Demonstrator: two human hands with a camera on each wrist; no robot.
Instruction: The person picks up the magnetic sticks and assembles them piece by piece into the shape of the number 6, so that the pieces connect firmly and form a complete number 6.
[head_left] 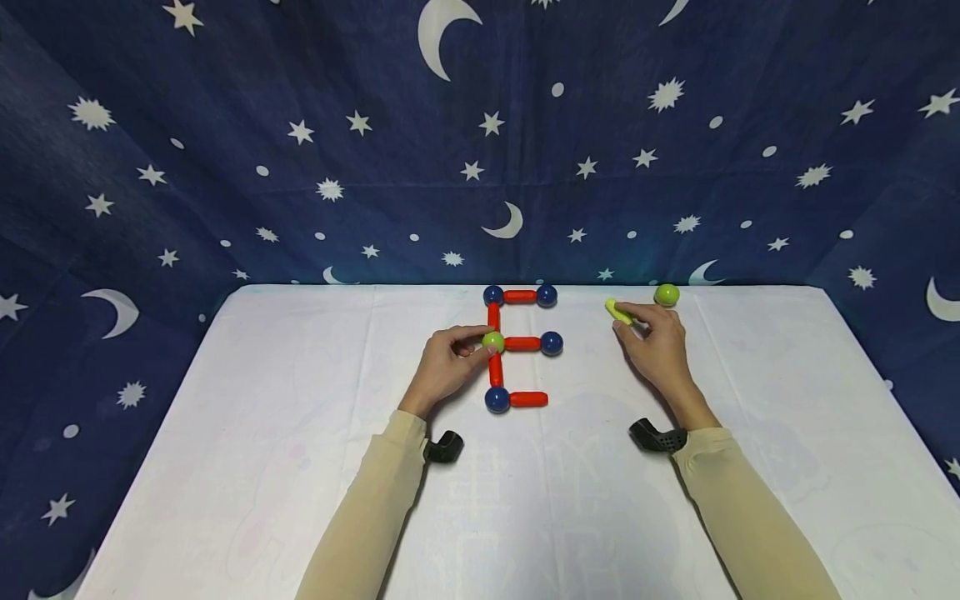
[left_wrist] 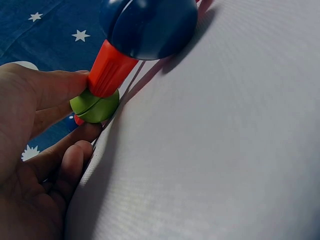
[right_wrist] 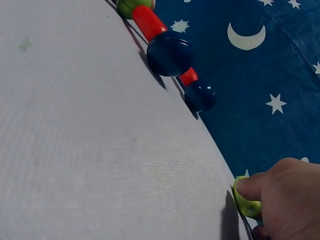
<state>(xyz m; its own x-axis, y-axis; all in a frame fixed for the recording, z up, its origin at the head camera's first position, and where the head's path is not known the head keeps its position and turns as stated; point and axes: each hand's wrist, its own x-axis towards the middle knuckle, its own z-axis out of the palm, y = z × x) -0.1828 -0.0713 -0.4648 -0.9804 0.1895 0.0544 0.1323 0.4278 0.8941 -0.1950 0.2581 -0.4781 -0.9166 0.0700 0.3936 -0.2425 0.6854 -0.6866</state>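
Note:
Red rods and balls lie joined in an E shape on the white table. My left hand (head_left: 447,364) pinches the green ball (head_left: 492,342) at its middle left joint, with thumb and fingers on either side. Blue balls sit at the top left corner (head_left: 493,296), top right end (head_left: 547,296), middle end (head_left: 551,343) and bottom left corner (head_left: 497,400). The bottom red rod (head_left: 528,399) has a bare right end. To the right of the E, my right hand (head_left: 658,346) pinches a yellow-green rod (head_left: 617,312), also partly visible in the right wrist view (right_wrist: 246,202).
A loose green ball (head_left: 667,294) sits near the table's back edge, just behind my right hand. The white-covered table (head_left: 300,483) meets a dark blue curtain (head_left: 405,158) with moons and stars. A black device (head_left: 657,436) is on my right wrist, another (head_left: 445,447) on my left.

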